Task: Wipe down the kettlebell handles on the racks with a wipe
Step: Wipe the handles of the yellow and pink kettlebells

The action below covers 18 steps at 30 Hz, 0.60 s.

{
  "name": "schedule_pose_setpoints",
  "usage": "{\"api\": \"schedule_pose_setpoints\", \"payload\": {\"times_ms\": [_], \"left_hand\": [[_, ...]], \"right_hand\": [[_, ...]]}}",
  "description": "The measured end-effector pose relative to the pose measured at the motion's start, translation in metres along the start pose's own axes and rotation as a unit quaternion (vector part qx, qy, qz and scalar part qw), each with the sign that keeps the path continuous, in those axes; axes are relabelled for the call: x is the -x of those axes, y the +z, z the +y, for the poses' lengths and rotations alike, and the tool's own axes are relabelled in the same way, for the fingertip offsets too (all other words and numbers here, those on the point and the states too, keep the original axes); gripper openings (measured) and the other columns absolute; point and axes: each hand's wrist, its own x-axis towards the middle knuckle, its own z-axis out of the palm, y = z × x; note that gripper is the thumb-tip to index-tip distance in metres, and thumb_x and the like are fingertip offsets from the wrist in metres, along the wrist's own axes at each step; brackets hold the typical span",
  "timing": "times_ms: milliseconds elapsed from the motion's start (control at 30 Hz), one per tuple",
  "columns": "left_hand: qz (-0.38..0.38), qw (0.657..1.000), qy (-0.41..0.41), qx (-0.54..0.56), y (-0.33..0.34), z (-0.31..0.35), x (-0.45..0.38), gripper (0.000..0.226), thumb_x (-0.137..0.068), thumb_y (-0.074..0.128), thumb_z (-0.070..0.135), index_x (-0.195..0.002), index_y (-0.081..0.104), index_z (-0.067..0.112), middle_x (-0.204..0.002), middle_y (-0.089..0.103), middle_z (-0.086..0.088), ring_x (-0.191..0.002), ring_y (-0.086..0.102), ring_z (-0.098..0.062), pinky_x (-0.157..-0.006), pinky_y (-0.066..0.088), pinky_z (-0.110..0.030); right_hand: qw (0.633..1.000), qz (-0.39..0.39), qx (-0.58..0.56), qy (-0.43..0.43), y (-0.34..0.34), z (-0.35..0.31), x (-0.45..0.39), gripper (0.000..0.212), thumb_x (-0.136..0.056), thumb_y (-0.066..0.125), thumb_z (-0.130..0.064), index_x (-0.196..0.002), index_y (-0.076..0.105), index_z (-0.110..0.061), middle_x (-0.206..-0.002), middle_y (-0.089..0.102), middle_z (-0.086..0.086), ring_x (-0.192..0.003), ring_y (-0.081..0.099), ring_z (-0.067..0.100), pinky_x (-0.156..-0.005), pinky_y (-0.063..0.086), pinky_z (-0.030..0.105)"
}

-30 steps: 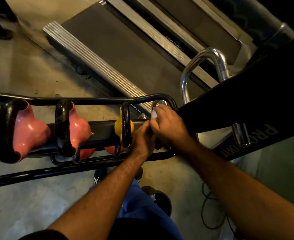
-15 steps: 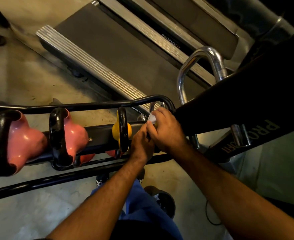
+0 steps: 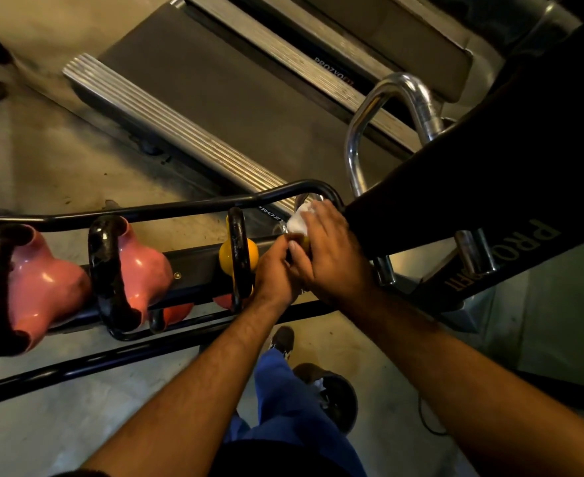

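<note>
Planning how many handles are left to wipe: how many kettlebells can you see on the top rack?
4: two pink kettlebells at left, a yellow kettlebell mid-rack, and one mostly hidden under both hands at the right end. Orange shapes below may be more.

Both hands (image 3: 304,266) cover most of the rightmost kettlebell (image 3: 305,241); the wipe (image 3: 298,220) only partly shows.

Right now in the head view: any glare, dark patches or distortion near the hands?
Head view: wide-angle bend curves the rack rail; specular glare on the pink kettlebells and chrome handle; black bench pad at right is lost in shadow; white wipe under the right hand reads bright, edges soft; left hand is dim.
</note>
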Motion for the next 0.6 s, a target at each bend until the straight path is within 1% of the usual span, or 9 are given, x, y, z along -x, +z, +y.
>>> {"api": "schedule_pose_setpoints", "payload": {"times_ms": [67,133,200,267,333,400,433,500,600], "left_hand": [[0.01,1.0,0.014,-0.014,0.002,0.001,0.002,0.031,-0.094,0.048,0.034,-0.098,0.063,0.006,-0.075,0.056,-0.009,-0.067,0.055,-0.019,-0.058,0.045,-0.029],[0.021,0.999,0.033,-0.021,0.002,0.001,0.003,0.029,-0.1,0.044,0.026,-0.092,0.064,0.007,-0.074,0.062,-0.007,-0.067,0.061,-0.015,-0.058,0.05,-0.026],[0.025,0.997,0.062,-0.036,0.003,-0.001,0.005,0.023,-0.102,0.045,0.019,-0.104,0.065,0.007,-0.09,0.068,-0.009,-0.084,0.067,-0.018,-0.068,0.055,-0.025],[0.02,0.985,0.11,-0.13,0.001,-0.005,0.004,0.022,-0.097,0.055,0.01,-0.118,0.063,0.01,-0.106,0.07,-0.004,-0.098,0.067,-0.013,-0.078,0.056,-0.023],[0.018,0.967,0.142,-0.209,-0.002,-0.005,0.004,0.032,-0.093,0.062,0.008,-0.124,0.06,0.013,-0.11,0.07,0.001,-0.091,0.067,0.0,-0.076,0.055,-0.016],[0.022,0.965,0.143,-0.218,-0.002,-0.001,0.004,0.032,-0.092,0.065,0.011,-0.124,0.06,0.014,-0.107,0.069,0.003,-0.08,0.064,0.007,-0.071,0.053,-0.011],[0.024,0.967,0.141,-0.212,-0.002,0.002,0.005,0.032,-0.092,0.065,0.01,-0.123,0.06,0.013,-0.108,0.068,0.004,-0.082,0.062,0.008,-0.075,0.052,-0.01],[0.024,0.969,0.139,-0.203,-0.002,0.002,0.005,0.031,-0.091,0.064,0.006,-0.122,0.06,0.01,-0.107,0.066,0.006,-0.09,0.059,0.007,-0.079,0.05,-0.009],[0.024,0.97,0.14,-0.198,-0.001,-0.001,0.003,0.03,-0.09,0.066,0.008,-0.119,0.062,0.014,-0.107,0.069,0.005,-0.096,0.064,-0.003,-0.083,0.052,-0.017]], "right_hand": [[0.997,0.0,-0.035,0.066,0.003,-0.011,-0.006,0.061,-0.097,0.036,-0.047,-0.141,0.052,-0.007,-0.151,0.045,0.016,-0.145,0.036,0.031,-0.118,0.033,0.048],[0.998,0.022,-0.052,0.011,0.008,-0.01,0.001,0.048,-0.1,0.04,-0.034,-0.131,0.06,-0.003,-0.148,0.048,0.021,-0.143,0.04,0.035,-0.115,0.037,0.051],[0.994,0.049,-0.066,-0.066,0.013,0.003,0.014,0.039,-0.101,0.043,-0.02,-0.127,0.063,0.002,-0.147,0.048,0.026,-0.144,0.038,0.04,-0.117,0.035,0.052],[0.991,0.062,-0.08,-0.09,0.013,0.014,0.019,0.04,-0.101,0.043,-0.014,-0.133,0.059,0.005,-0.148,0.047,0.028,-0.145,0.036,0.04,-0.119,0.033,0.051],[0.992,0.066,-0.087,-0.059,0.009,0.012,0.013,0.044,-0.101,0.043,-0.013,-0.14,0.053,0.004,-0.15,0.046,0.025,-0.145,0.037,0.035,-0.118,0.034,0.049],[0.992,0.063,-0.108,0.019,0.006,-0.001,0.007,0.049,-0.099,0.037,-0.018,-0.143,0.05,-0.001,-0.152,0.045,0.02,-0.145,0.039,0.031,-0.117,0.037,0.047],[0.989,0.064,-0.118,0.054,0.005,-0.009,0.006,0.052,-0.098,0.034,-0.022,-0.144,0.05,-0.004,-0.153,0.045,0.017,-0.145,0.039,0.03,-0.117,0.038,0.045],[0.986,0.077,-0.124,0.085,0.005,-0.019,0.007,0.054,-0.096,0.032,-0.024,-0.143,0.053,-0.007,-0.152,0.047,0.014,-0.144,0.04,0.029,-0.116,0.04,0.045],[0.986,0.118,-0.086,0.081,0.005,-0.019,0.011,0.045,-0.095,0.04,-0.018,-0.131,0.064,-0.006,-0.146,0.055,0.015,-0.141,0.043,0.033,-0.111,0.044,0.049]]}}
